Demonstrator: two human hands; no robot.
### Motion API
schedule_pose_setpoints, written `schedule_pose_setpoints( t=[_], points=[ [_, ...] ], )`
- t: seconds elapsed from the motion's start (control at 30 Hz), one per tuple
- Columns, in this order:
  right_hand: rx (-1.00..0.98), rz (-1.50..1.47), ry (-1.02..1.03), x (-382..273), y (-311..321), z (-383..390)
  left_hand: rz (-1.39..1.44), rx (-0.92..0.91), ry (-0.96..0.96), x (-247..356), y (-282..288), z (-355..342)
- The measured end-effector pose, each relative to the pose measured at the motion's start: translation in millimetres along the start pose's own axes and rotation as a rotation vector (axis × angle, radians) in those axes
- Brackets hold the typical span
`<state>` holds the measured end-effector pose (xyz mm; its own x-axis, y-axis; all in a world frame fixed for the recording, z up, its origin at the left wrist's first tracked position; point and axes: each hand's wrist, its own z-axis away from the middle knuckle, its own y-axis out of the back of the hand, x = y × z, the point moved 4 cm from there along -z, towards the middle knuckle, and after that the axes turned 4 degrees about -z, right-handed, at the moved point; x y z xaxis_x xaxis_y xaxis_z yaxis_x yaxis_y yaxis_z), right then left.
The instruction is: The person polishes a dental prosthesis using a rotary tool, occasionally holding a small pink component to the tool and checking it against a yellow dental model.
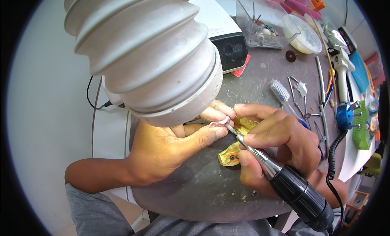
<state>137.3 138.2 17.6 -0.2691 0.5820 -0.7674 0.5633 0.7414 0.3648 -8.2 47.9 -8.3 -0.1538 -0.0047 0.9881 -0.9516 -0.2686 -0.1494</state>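
- Fingers of the left hand are closed on a small pink-and-white piece, pinched just above the picture's centre, toward 1 o'clock; a firm grip without squeezing is advised.
- By the right hand, a black-and-silver handpiece is gripped like a pen, its body slanting from the piece toward 5 o'clock; fine control is favoured by that low hold.
- At the piece's 4 o'clock edge the bit is set; whether contact is made cannot be told. Light, short strokes are best used, angled away from the left thumb.
- Tremor can be damped if the two hands are braced against each other.
- Dust is likelier to be caught if the piece is held near the white corrugated hose, at 10 o'clock.
- Knocks should be spared the yellow cast at 3 o'clock and the smaller yellow block at 6 o'clock, over the desk.
- Slack should be left in the coiled cord, toward 4 o'clock.
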Motion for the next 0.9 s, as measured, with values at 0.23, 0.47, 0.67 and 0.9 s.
schedule_pose_setpoints(
  t=[0.23, 0.47, 0.67, 0.9],
  points=[
    [0.013, 0.027, 0.035, 1.9, -1.9, -2.3, -0.001, -0.003, -0.002, -0.6, 0.1, -0.5],
    [0.036, 0.036, 0.032, 1.2, -1.6, -2.5, -0.008, -0.001, -0.015, 0.2, -0.3, -1.0],
    [0.024, 0.029, 0.041, -0.6, 1.5, -2.2, -0.005, -0.003, -0.021, 3.2, -3.2, -2.6],
    [-0.025, -0.039, 0.041, 3.4, 0.6, 0.0, -0.042, 0.003, -0.039, 0.1, 0.1, -1.6]
  ],
)
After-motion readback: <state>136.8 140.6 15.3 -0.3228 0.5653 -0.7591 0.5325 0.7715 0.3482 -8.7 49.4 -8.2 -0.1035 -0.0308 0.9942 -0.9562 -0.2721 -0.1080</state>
